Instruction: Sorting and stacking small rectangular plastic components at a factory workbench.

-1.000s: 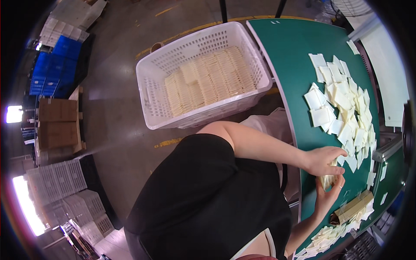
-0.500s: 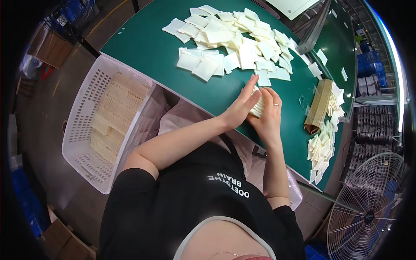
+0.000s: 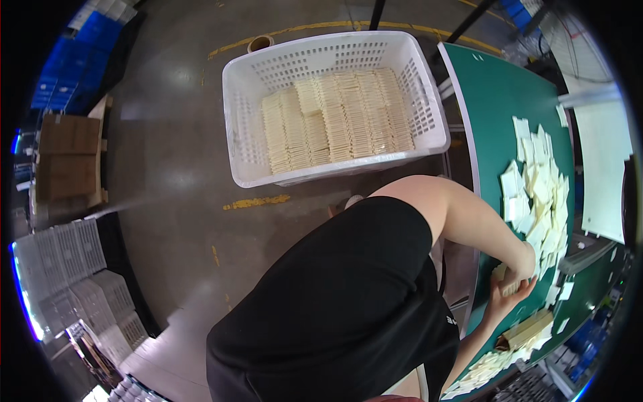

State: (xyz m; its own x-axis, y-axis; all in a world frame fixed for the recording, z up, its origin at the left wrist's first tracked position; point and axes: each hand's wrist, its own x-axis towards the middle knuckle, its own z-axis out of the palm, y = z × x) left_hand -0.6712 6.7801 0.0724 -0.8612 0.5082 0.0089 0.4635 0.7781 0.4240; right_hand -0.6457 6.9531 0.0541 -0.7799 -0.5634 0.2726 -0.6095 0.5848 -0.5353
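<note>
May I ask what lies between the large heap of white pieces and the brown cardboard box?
Head view: the left hand and right hand, holding a pale stack, and some stray pieces.

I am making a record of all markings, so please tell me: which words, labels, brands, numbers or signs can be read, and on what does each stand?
No text can be read in this view.
Black shirt: only a sliver of white marking shows, too small to read.
Green table: white marks near the end at the picture's top, too small to tell whether they are letters.
Brown cartons: no legible print.
</note>
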